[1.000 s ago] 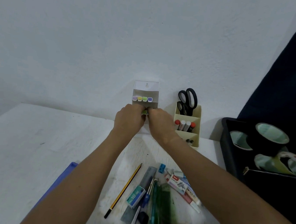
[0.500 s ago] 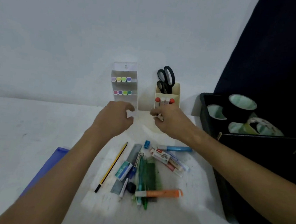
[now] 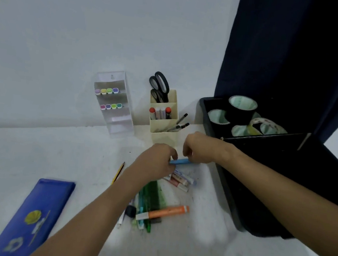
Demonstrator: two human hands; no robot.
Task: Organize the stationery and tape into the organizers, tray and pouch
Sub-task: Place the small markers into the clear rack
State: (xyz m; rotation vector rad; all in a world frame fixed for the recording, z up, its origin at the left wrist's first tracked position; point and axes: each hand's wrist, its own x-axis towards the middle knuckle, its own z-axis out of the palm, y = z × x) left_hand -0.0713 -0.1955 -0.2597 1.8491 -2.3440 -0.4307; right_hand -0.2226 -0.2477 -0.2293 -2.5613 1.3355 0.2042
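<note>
1. Both hands meet over the pile of loose stationery near the back of the white desk (image 3: 36,155), just in front of the cream tiered pen holder (image 3: 164,114) that stands against the wall.
2. The left hand (image 3: 154,161) and the right hand (image 3: 201,150) each have fingers curled on an end of a short light-blue pen-like stick (image 3: 181,162), left at its left end, right at its right. Whether it is lifted or lying on the desk, I cannot tell.
3. To my eye they are picking it up, or pulling its cap, before it goes into a holder.
4. The clear tiered organizer (image 3: 114,103) with pastel-capped markers leans on the wall to the left of the cream one, which holds black-handled scissors (image 3: 160,85), markers and pens.
5. The black plastic tray (image 3: 261,189) along the desk's right edge holds the tape rolls (image 3: 242,107).
6. The blue zip pouch (image 3: 35,216) lies flat at the near left corner.
7. Risks: the left forearm lies across the pile, so a careless lift could sweep the orange marker (image 3: 163,212) and green pens (image 3: 148,200) toward the near edge.
8. A reach to the cream holder could knock the pens leaning out of its lowest tier, or tip the light holder itself.
</note>
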